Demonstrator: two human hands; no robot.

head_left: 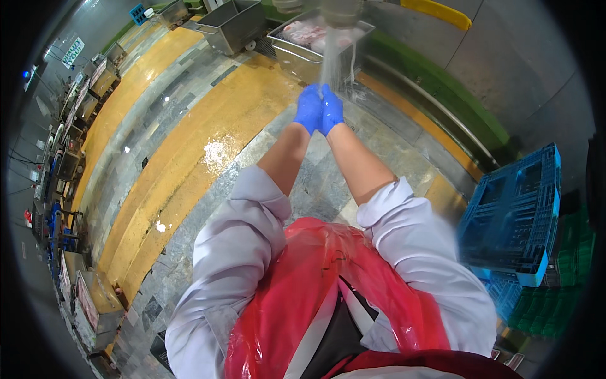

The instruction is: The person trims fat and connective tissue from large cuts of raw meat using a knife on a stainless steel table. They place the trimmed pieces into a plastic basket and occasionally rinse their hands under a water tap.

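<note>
- Left hand (308, 110), right hand (331, 112): smooth, rubbery-looking gloves (333, 117), wetly glossy
- Sleeves (235, 230) below the hands: matt, creased cloth
- Apron (271, 312) below the hands: glossy, wrinkled plastic
- Tub (295, 61) beyond the hands: smooth metal
- Pallet (502, 221) right of the hands: plastic
- Floor (246, 104) left of the hands: wet, shiny patches

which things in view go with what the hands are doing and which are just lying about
With the hands' work:
gloved left hand
gloved right hand
falling water
metal fixture above, which it pours from

Apparently just standing about:
steel tub with pinkish meat
grey metal cart
blue pallets
green crates
</note>
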